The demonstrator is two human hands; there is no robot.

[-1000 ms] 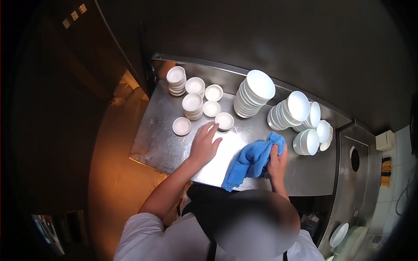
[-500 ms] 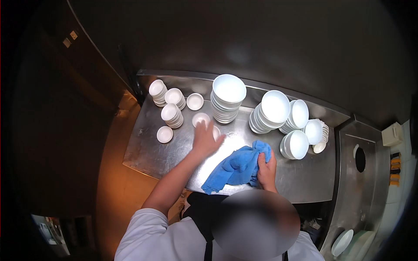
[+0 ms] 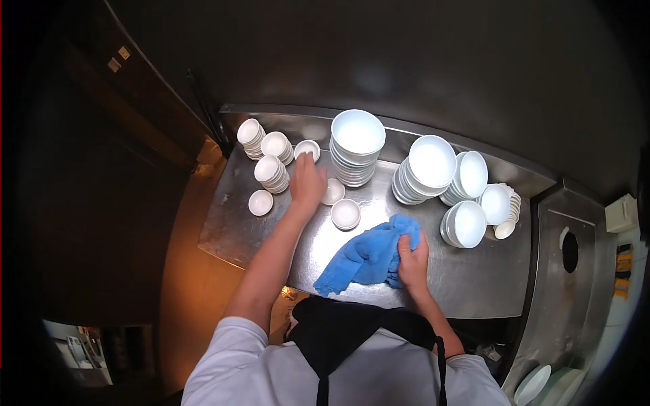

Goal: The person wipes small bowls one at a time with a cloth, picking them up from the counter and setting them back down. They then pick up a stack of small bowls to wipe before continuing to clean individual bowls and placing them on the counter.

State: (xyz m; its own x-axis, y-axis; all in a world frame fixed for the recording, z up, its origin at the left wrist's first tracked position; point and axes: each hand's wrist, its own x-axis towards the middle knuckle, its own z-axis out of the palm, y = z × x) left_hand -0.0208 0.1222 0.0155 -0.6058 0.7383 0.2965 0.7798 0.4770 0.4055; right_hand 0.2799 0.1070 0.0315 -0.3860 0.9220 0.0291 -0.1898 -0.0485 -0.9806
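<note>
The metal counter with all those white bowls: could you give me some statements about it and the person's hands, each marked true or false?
1. The right hand holds the blue cloth. True.
2. The left hand holds the cloth too. False: it is over by a small bowl near the back of the metal counter.
3. White spoons lie beside bowls toward the counter's right end. True.
4. Every small bowl is in one single stack. False: there are several stacks, and a lone bowl stands at the front left.
5. The apron is black. True.
</note>
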